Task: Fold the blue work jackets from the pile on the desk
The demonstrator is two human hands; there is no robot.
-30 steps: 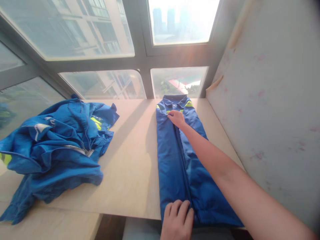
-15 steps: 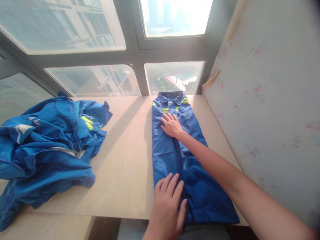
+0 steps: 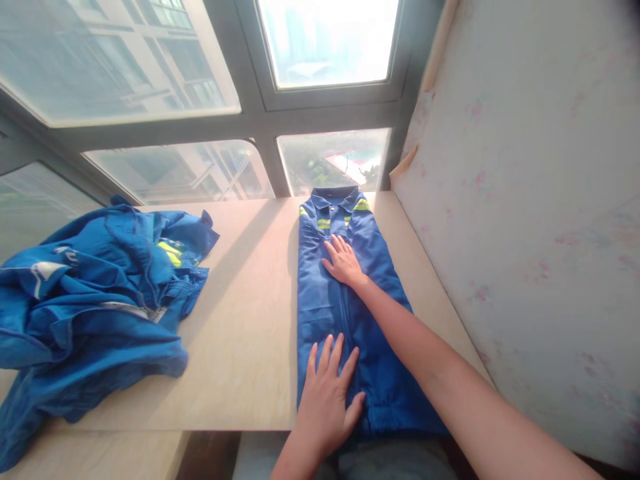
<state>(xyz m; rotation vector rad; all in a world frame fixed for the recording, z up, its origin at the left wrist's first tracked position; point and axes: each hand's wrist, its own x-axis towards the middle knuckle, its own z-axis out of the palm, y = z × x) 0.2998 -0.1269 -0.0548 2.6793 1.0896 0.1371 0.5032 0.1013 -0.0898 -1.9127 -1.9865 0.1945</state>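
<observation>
A blue work jacket [image 3: 320, 293] with yellow-green reflective stripes lies folded into a long rectangle, its collar toward the window and its hem at the near table edge. My right hand [image 3: 343, 261] rests on the upper chest below the collar, fingers stretched out. On the lower front, my left hand [image 3: 330, 393] lies flat with its fingers spread. Both palms face down on the cloth, and neither hand grips it. My right forearm crosses over the jacket's right side and hides part of it.
At the left, a crumpled blue garment [image 3: 115, 287] with white and yellow-green patches spreads over the wooden table [image 3: 245, 320]. A grey-framed window [image 3: 260, 120] stands behind the table. The flower-patterned wall [image 3: 525, 233] borders the right side.
My left hand has moved slightly up the jacket, its fingers spreading wider. My right hand has stayed on the chest, sliding slightly toward me. The camera view has shifted a little.
</observation>
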